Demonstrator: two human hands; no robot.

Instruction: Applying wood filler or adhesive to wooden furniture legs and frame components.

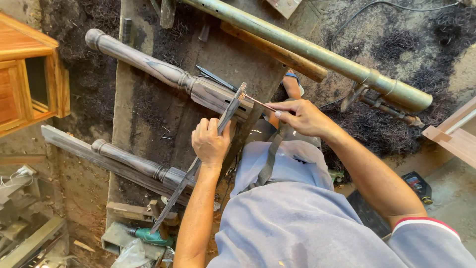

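Your grey-blue shirt (297, 218) fills the bottom of the view, and both your bare arms reach out from it over the workbench (163, 119). You have two turned wooden legs in front of you: one long turned leg (163, 72) lies slanted across the bench top, its round knob far up left and its square end near your hands; a second turned leg (130, 161) lies lower left, beside a grey plank (64, 141). One flat grey ruler (198, 161) runs diagonally from the square end down past your wrist toward a green power tool (148, 235). Your left hand (210, 144) is closed around that ruler, pressing its upper end against the leg's square end. Your right hand (300, 116) pinches one thin reddish pencil (260, 102), whose tip touches the square end just beside the ruler's top. The leg is dark grey, streaked, with ringed beads where round meets square. One long greenish pipe (317, 52) crosses above your hands.
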